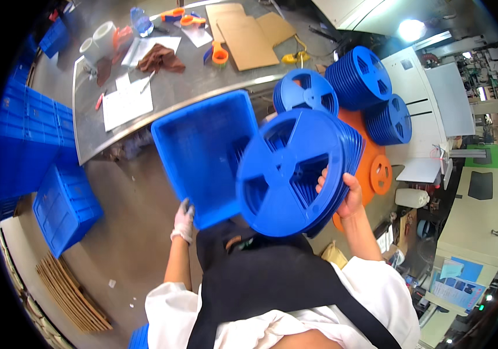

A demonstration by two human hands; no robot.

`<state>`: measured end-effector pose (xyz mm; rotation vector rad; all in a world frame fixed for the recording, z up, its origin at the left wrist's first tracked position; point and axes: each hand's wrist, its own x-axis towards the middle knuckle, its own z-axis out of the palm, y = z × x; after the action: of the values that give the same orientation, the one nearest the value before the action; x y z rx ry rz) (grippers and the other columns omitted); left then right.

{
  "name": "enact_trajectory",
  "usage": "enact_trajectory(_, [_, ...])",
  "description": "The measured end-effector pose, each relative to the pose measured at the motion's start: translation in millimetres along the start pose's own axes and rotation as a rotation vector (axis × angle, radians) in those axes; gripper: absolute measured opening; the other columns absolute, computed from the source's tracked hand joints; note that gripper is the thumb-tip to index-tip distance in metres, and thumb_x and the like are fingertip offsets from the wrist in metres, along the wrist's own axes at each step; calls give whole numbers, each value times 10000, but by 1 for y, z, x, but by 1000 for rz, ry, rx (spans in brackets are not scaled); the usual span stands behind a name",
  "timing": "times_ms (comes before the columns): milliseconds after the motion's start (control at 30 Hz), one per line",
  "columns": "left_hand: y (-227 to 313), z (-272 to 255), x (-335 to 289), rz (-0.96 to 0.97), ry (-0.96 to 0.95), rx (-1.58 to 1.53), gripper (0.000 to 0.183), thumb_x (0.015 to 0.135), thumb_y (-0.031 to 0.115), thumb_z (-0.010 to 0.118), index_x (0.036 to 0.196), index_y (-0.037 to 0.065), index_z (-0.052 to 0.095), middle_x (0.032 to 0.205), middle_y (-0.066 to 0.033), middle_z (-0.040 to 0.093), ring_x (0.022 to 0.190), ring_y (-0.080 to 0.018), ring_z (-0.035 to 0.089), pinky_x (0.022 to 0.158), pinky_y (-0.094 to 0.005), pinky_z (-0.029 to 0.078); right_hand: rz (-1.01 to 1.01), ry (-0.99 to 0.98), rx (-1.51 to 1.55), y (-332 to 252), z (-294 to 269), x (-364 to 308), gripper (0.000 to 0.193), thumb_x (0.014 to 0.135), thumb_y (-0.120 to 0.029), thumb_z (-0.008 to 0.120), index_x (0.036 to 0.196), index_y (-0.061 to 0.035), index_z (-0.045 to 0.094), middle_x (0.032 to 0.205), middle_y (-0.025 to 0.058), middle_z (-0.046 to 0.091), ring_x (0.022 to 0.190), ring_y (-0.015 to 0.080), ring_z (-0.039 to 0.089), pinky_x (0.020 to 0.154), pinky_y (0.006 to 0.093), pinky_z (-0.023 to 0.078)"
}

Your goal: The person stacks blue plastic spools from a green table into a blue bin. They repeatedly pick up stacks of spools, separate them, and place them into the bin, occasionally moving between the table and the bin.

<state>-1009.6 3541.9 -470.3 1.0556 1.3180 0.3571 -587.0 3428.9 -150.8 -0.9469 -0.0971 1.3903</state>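
Observation:
A stack of blue plastic reels [287, 152] tilts in front of me, its round face with wedge-shaped openings toward me. My right hand [346, 195] grips its right side, fingers through an opening and thumb along the rim. The stack overlaps the right part of a blue plastic bin [196, 151], whose visible inside holds nothing I can make out. My left hand [184, 220], in a white glove, is closed on the bin's near left corner. Part of the bin's right side is hidden behind the reels.
More stacked blue reels [358, 75] stand on an orange surface at the far right, near an orange reel [380, 174]. A metal table [202, 78] carries cardboard sheets [248, 41], orange tape dispensers [220, 55] and a brown cloth [160, 58]. Blue crates [34, 128] rise at left; machines stand right.

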Motion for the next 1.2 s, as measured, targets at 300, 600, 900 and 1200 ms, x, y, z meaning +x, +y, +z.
enact_trajectory(300, [168, -9, -93, 535, 132, -34, 537, 857, 20, 601, 1375, 34, 461, 1288, -167, 573, 1189, -258, 540, 985, -337, 435, -66, -553, 367, 72, 8, -30, 425, 791, -327, 737, 1021, -78, 479, 699, -19, 409, 599, 123, 396, 626, 292, 369])
enact_trajectory(600, [229, 1, -144, 1309, -417, 976, 573, 645, 257, 713, 1181, 99, 586, 1135, -104, 601, 1170, -301, 532, 1051, -508, 377, -81, -565, 315, 74, 16, -35, 451, 818, -378, 711, 1040, -79, 457, 692, -18, 395, 611, 126, 402, 620, 290, 361])
enact_trajectory(900, [219, -1, -151, 1297, -452, 1042, 345, 819, 98, 538, 1158, 84, 596, 1165, -120, 609, 1173, -303, 555, 953, -416, 497, -151, -477, 332, 77, 19, -35, 498, 845, -391, 686, 1141, -60, 463, 755, -2, 414, 669, 133, 409, 681, 308, 370])
enact_trajectory(1200, [216, -17, -157, 1085, -384, 859, 377, 807, 0, 514, 1168, 75, 595, 1138, -125, 642, 1088, -311, 617, 859, -381, 547, -155, -171, 154, 69, 26, -37, 513, 865, -367, 619, 1206, -4, 493, 899, 72, 552, 797, 219, 527, 760, 385, 460])
